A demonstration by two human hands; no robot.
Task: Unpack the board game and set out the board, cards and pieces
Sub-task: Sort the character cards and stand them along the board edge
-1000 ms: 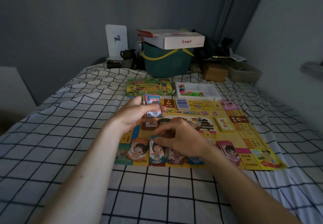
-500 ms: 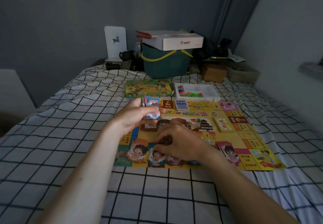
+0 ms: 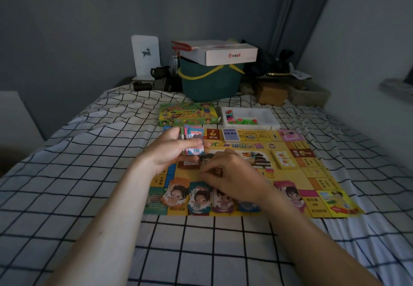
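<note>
- My left hand (image 3: 172,149) has its fingers (image 3: 192,142) curled round a stack of paper money (image 3: 194,139), held upright above the far left part of the board; the front note shows "100".
- My right hand (image 3: 232,175) hangs low over the board's middle, fingers bent together and pinching a small brown card (image 3: 217,171); how the tips sit on it I cannot tell.
- Just beyond those fingers a brown pile (image 3: 188,164) lies on the board, partly hidden behind my left wrist.
- Just nearer to me than the right fingers, a row of money piles lies along the board's near edge: an orange pile (image 3: 175,194), a teal pile (image 3: 199,198), a purple pile (image 3: 222,200), then a blue pile (image 3: 247,206) mostly covered by my right wrist, and a pink pile (image 3: 290,194) on the far side of that forearm.
- The board (image 3: 312,174) lies flat on the bed (image 3: 78,174), which wears a white sheet with a black grid.
- Further out, a blue card deck (image 3: 231,134) lies at the board's far edge and a yellow card deck (image 3: 285,160) to the right of my right hand.
- Past the board's far edge lie the game box (image 3: 187,114) and, beside it to the right, a white tray (image 3: 268,120) with coloured pieces (image 3: 241,120).
- At the bed's far end a green basket (image 3: 210,82) carries a white carton (image 3: 228,54).
</note>
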